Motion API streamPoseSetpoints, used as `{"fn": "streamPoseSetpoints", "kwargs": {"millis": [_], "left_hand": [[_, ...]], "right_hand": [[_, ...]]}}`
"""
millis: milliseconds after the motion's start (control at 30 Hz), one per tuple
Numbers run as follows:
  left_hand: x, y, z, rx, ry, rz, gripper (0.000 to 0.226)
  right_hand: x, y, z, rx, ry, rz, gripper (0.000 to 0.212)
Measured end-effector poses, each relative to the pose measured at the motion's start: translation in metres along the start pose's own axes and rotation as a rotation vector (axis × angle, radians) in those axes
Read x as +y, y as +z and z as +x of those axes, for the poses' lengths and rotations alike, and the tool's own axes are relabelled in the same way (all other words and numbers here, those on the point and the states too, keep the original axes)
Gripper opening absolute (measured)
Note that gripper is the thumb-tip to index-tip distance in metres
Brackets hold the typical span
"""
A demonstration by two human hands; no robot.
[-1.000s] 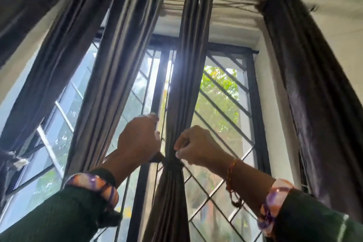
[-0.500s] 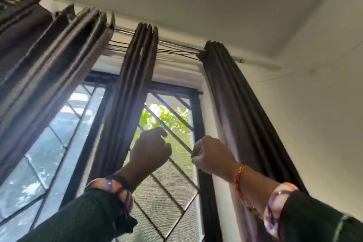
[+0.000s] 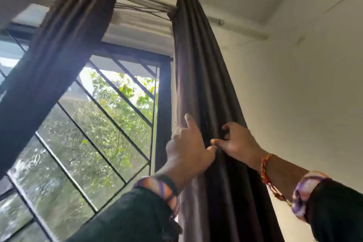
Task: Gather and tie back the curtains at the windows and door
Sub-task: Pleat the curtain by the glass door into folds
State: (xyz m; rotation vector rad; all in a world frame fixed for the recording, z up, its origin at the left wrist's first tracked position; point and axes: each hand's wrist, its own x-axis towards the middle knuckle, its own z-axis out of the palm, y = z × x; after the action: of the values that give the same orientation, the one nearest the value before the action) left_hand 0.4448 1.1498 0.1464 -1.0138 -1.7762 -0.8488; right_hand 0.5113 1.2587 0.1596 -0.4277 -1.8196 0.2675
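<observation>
A dark brown curtain (image 3: pixel 200 76) hangs in folds from the rod at the window's right edge, next to the wall. My left hand (image 3: pixel 188 151) is on its left edge, fingers wrapped around the cloth, index finger pointing up along a fold. My right hand (image 3: pixel 235 141) is just to the right, with its fingers hooked into the middle folds and its thumb near my left thumb. Both hands hold the same curtain at about the same height. A second dark curtain (image 3: pixel 64 61) hangs bunched to the left, in front of the glass.
The window (image 3: pixel 110 127) has a black frame and diagonal metal grille, with green trees outside. A curtain rod (image 3: pixel 235 27) with wires runs along the top. A pale wall (image 3: pixel 304 104) stands directly right of the curtain. Blurred curtain fabric shows at the top left corner.
The view has swung right. Both hands left the middle curtain, crossed the open window and took hold of the rightmost curtain.
</observation>
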Motion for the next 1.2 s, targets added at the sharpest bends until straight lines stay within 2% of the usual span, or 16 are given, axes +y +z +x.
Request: {"fn": "streamPoseSetpoints", "kwargs": {"millis": [67,167,400,500,733,800,867,900,967,1033,1067,1133,1167,1200], "left_hand": [[0.007,0.028,-0.014,-0.042,-0.031,0.115,0.101],[0.003,0.061,-0.034,-0.061,-0.054,0.208,0.092],[-0.027,0.097,-0.1,-0.186,-0.2,0.099,0.076],[-0.041,0.103,-0.132,-0.249,-0.216,0.002,0.061],[-0.058,0.119,-0.18,-0.157,-0.284,-0.173,0.029],[-0.048,0.118,-0.189,-0.111,-0.267,-0.238,0.023],[-0.038,0.116,-0.192,-0.116,-0.261,-0.258,0.045],[-0.034,0.114,-0.192,-0.127,-0.272,-0.234,0.05],[-0.034,0.11,-0.191,-0.156,-0.29,-0.149,0.041],[-0.043,0.103,-0.19,-0.162,-0.286,-0.066,0.028],[-0.047,0.098,-0.191,-0.15,-0.268,-0.033,0.024],[-0.058,0.092,-0.193,-0.107,-0.205,0.012,0.012],[-0.063,0.09,-0.194,-0.068,-0.187,0.031,0.008],[-0.066,0.088,-0.195,-0.07,-0.211,0.018,0.011]], "right_hand": [[0.015,0.018,-0.014,-0.054,0.034,0.06,0.063],[0.03,0.048,-0.043,-0.106,0.048,0.126,0.051],[0.071,0.116,-0.116,-0.123,0.178,0.313,0.035],[0.083,0.137,-0.156,-0.164,0.181,0.257,0.043],[0.094,0.145,-0.239,-0.347,0.159,0.022,0.072],[0.091,0.143,-0.263,-0.402,0.163,0.042,0.058],[0.086,0.143,-0.281,-0.517,0.191,0.04,0.069],[0.082,0.142,-0.287,-0.557,0.157,-0.025,0.065],[0.078,0.138,-0.291,-0.61,0.102,-0.091,0.044],[0.083,0.13,-0.293,-0.622,0.039,0.01,0.057],[0.086,0.122,-0.292,-0.543,-0.04,0.081,0.061],[0.095,0.105,-0.283,-0.15,-0.191,0.127,0.061],[0.1,0.097,-0.278,0.07,-0.196,0.129,0.059],[0.105,0.087,-0.271,0.201,-0.138,0.145,0.059]]}}
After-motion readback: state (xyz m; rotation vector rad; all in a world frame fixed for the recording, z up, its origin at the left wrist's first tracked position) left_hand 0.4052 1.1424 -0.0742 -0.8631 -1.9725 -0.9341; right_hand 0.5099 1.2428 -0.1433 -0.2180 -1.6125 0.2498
